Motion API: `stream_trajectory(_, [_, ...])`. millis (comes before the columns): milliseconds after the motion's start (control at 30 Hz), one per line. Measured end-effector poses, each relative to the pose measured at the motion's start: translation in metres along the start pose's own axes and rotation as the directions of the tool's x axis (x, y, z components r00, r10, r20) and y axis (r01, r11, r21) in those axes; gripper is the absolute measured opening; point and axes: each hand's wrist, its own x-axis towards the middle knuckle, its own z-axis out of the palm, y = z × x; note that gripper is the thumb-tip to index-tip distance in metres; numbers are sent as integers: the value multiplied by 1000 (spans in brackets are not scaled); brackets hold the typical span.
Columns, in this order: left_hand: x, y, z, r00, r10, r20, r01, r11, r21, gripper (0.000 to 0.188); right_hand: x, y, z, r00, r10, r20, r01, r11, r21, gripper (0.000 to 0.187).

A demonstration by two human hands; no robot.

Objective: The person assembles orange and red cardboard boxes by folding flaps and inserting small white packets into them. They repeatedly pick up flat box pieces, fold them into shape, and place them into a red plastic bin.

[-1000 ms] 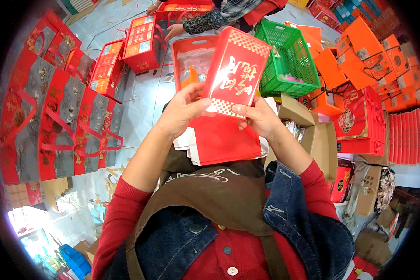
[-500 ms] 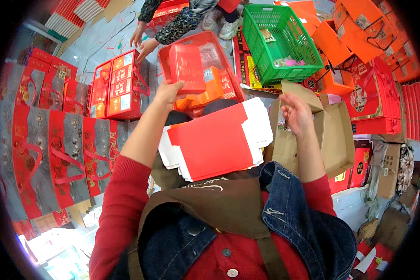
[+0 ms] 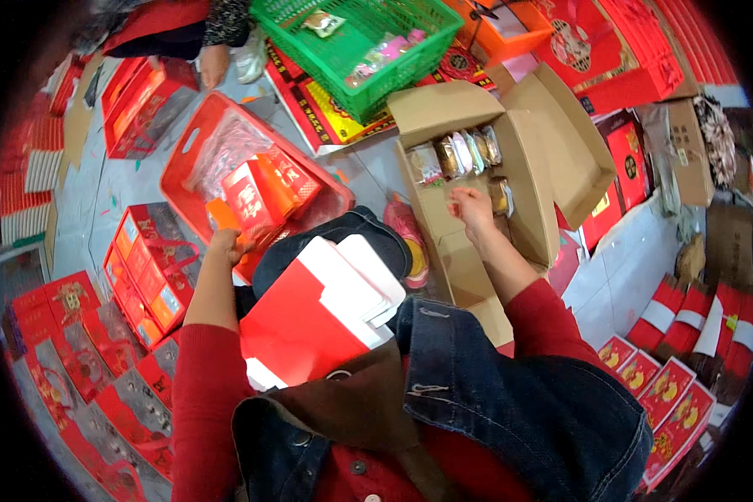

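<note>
My left hand [image 3: 231,245] is at the near side of a red plastic basket [image 3: 194,132], fingers curled against something red that I cannot make out. In that basket lie red boxes [image 3: 253,197], an orange piece [image 3: 221,214] and clear plastic wrapping. My right hand [image 3: 474,207] hangs over an open cardboard box [image 3: 445,243], its fingers curled inward; whatever they hold, if anything, is hidden. Small wrapped packets [image 3: 458,155] stand at the far end of the box, with another packet [image 3: 500,196] beside my hand. Flat red-and-white carton blanks [image 3: 297,314] rest on my lap.
A green crate [image 3: 360,79] with a few packets stands beyond the cardboard box. Red gift boxes [image 3: 149,272] and bags [image 3: 84,360] crowd the left. Another person's hand [image 3: 215,65] shows at the upper left. Red printed packs [image 3: 673,410] lie at the lower right.
The view has swung to the right. My left hand has come down from the red box it gripped to the basket's near side. My right hand has moved over the cardboard box's packets.
</note>
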Motion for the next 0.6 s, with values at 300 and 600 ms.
stream_trajectory(300, [-162,56,23,669,579,465,-740,576,348,50,20,-12,20,898,-408,167,439,864,-249,19])
stream_trajectory(600, [-327,-51,-1,369,573,732,-752,-278,598,129,-37,-47,57,774,-602,195,632,746,-208,15])
